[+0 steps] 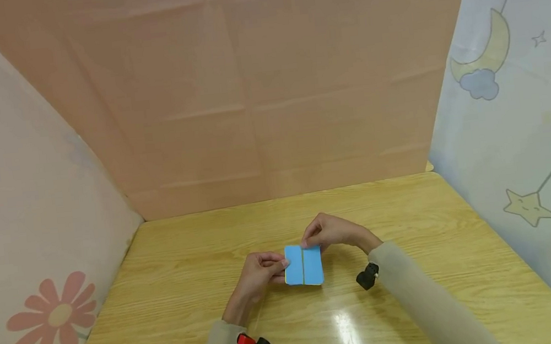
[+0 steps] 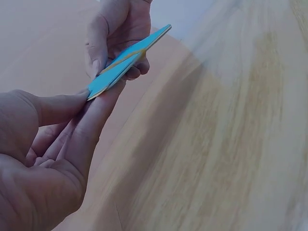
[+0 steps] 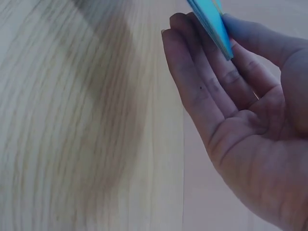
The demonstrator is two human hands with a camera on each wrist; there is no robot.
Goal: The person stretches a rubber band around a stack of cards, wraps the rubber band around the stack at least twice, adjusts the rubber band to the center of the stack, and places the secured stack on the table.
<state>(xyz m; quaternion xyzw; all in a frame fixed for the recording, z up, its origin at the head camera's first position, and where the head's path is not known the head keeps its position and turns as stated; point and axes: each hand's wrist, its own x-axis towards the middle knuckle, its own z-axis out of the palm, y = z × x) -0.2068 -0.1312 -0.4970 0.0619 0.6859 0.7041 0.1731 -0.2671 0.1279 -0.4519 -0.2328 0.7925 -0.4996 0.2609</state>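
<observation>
A thin stack of light-blue square cards [image 1: 293, 272] is held up over the wooden table, with a narrow yellowish band [image 1: 303, 268] running down its middle. My left hand [image 1: 257, 274] pinches the left edge between thumb on top and fingers beneath. At the far edge, near the band, my right hand [image 1: 332, 229] grips the stack with its thumb and fingers. Seen almost edge-on in the left wrist view, the cards [image 2: 111, 76] show pale layers at the side. In the right wrist view only a corner of the cards [image 3: 212, 21] appears.
The wooden table [image 1: 192, 291] extends around both hands, with a bright reflection near the front. A peach-coloured sheet [image 1: 250, 113] stands behind it. Pale printed walls flank it, with a flower [image 1: 59, 316] on the left and a star [image 1: 528, 206] on the right.
</observation>
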